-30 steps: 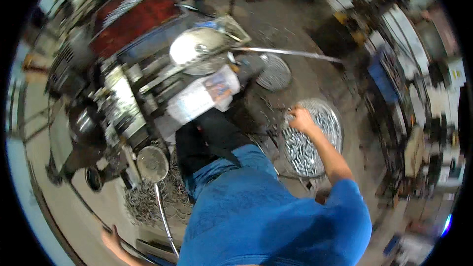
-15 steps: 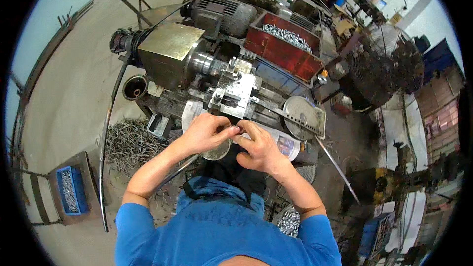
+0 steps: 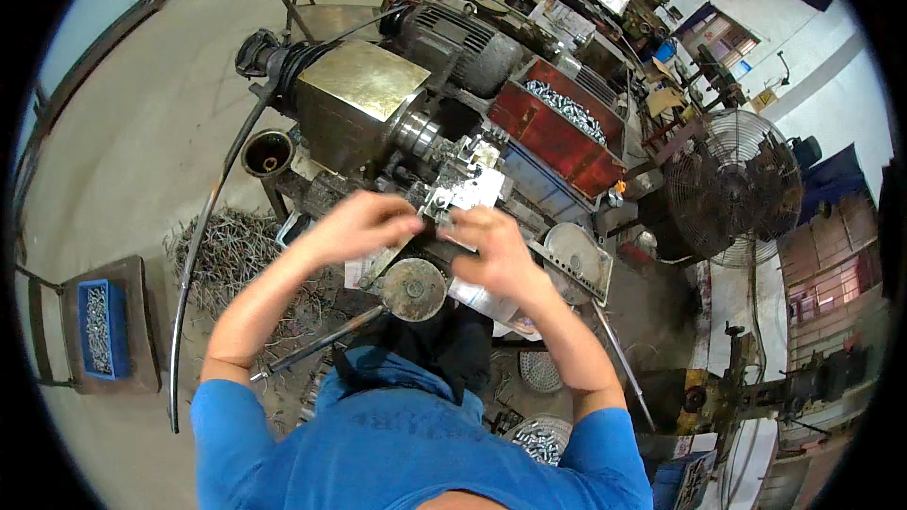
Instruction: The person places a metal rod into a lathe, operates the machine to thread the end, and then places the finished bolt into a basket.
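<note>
both hands meet at the lathe's tool block [image 3: 463, 191]: your left hand [image 3: 357, 225] and right hand [image 3: 491, 247] look curled around it, though blur hides the exact grip. handwheel [image 3: 413, 289] sits at 6 o'clock, red tray [image 3: 553, 137] at 2 o'clock within reach.

hands [image 3: 364, 227] hemmed by machine head [image 3: 364, 99], handwheel [image 3: 413, 289] below, red tray [image 3: 557, 132] right, floor [image 3: 123, 132] open left

Dull oily metal lathe [image 3: 378, 104], rusty round handwheel [image 3: 413, 289], red-painted metal tray [image 3: 553, 137].
</note>
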A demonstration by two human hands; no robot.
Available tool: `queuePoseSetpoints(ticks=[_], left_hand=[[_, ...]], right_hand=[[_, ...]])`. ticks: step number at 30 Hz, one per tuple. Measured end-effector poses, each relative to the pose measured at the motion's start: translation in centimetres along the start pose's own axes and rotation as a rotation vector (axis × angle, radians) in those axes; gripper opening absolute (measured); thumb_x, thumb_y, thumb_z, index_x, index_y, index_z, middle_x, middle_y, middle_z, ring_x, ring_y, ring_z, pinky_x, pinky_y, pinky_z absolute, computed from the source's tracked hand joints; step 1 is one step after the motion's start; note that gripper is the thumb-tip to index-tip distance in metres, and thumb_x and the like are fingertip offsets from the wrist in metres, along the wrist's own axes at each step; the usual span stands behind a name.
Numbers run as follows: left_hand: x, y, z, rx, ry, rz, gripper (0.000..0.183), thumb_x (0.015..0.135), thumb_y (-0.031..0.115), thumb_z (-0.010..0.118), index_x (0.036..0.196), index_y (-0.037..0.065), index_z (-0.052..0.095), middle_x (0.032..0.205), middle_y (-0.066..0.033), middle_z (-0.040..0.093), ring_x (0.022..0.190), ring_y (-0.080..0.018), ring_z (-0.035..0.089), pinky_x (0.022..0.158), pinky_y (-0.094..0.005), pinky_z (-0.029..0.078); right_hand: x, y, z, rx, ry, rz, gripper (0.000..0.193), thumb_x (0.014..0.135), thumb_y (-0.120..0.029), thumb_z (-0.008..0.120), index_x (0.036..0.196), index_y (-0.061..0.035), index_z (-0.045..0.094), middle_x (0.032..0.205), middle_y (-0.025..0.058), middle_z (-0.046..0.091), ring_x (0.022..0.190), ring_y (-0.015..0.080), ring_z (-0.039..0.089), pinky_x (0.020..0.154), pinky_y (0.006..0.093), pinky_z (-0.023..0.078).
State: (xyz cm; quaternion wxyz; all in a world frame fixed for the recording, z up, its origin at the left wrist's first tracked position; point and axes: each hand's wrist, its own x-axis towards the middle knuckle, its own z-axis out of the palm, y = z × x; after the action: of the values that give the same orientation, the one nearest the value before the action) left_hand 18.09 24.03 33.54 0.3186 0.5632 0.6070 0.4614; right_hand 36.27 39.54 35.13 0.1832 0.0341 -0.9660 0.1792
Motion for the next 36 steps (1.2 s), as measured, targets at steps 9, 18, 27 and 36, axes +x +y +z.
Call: queuePoseSetpoints(ticks=[9,18,27,36], left_hand=[[-13.6,-6.0,-14.2,1.061,0.568,-0.457,0.031,0.082,0.030,0.059,0.096,0.003,0.062,0.075,-0.0197,0.062,0.077,-0.0368,0.060,0.067,-0.0449,0.047],[-21.7,-13.9,-10.8,0.653,0.652,-0.720,0.034,0.079,0.026,0.064,0.091,-0.004,0.055,0.070,-0.0233,0.059,0.070,-0.0389,0.060,0.063,-0.0457,0.045],[-24.3,-18.4,-23.5,1.372,0.545,-0.874,0.013,0.073,0.012,0.059,0.084,0.006,0.057,0.074,-0.0172,0.062,0.072,-0.0335,0.062,0.064,-0.0439,0.049],[-22.2,-21.1,-26.3,1.274,0.824,-0.608,0.025,0.076,0.014,0.061,0.100,0.006,0.060,0.080,-0.0162,0.062,0.080,-0.0329,0.061,0.078,-0.0434,0.046]], right_hand=[[10.2,12.6,4.8,-0.698,-0.301,0.186,0.030,0.052,-0.020,0.062,0.079,-0.0174,0.073,0.086,0.0039,0.066,0.100,0.0237,0.054,0.105,0.0404,0.029],[11.8,12.6,6.3,-0.460,-0.231,0.244,0.015,0.051,-0.020,0.064,0.063,-0.0109,0.069,0.076,0.0142,0.065,0.093,0.0282,0.057,0.087,0.0348,0.044],[12.0,12.5,5.7,-0.237,-0.195,0.494,0.029,0.053,-0.017,0.061,0.077,-0.0046,0.071,0.084,0.0224,0.064,0.083,0.0353,0.062,0.077,0.0370,0.050],[9.7,9.3,3.1,-0.317,-0.038,0.200,0.031,0.054,-0.014,0.060,0.082,-0.0038,0.068,0.095,0.0118,0.064,0.093,0.0303,0.054,0.083,0.0363,0.045]])
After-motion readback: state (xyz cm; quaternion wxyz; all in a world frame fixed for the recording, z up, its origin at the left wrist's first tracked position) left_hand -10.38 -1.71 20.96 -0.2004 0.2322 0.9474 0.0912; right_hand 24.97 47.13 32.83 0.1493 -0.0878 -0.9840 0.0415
